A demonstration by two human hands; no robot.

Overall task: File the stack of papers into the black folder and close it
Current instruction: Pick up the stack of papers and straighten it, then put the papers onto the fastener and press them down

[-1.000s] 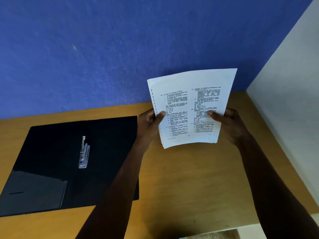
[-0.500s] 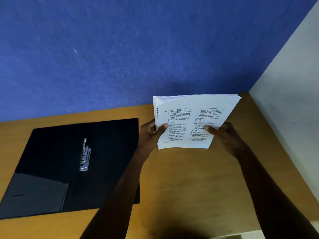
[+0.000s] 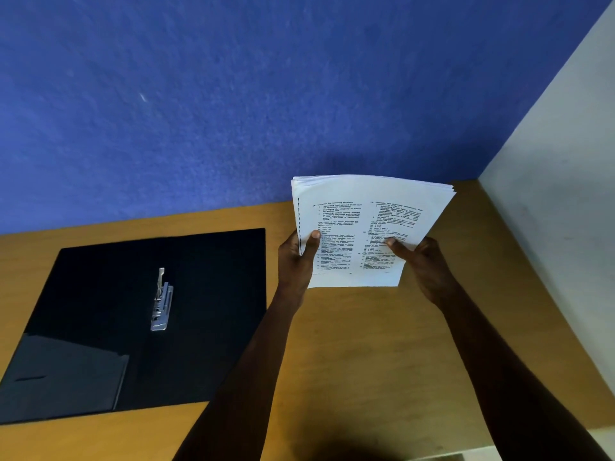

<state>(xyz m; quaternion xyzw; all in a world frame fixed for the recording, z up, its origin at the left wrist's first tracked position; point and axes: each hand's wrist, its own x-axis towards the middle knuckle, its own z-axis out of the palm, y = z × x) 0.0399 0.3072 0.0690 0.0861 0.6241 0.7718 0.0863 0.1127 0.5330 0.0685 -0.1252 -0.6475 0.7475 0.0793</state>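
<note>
A stack of printed white papers [image 3: 362, 207] stands tilted on its lower edge on the wooden table [image 3: 366, 344], right of the folder. My left hand [image 3: 296, 257] grips its left edge with the thumb on the front page. My right hand [image 3: 419, 261] holds the lower right side, thumb on the print. The black folder [image 3: 206, 311] lies open and flat at the left, with a silver metal clip [image 3: 161, 301] in its middle and a glossy pocket [image 3: 63, 377] at its near left corner.
A blue wall [image 3: 233, 94] rises directly behind the table. A pale wall [image 3: 559, 194] closes off the right side. The table's front edge runs along the bottom of the view.
The stack has dropped from an upright raised hold down to the table, then tipped back up a little. Both hands moved with it. The folder has not moved.
</note>
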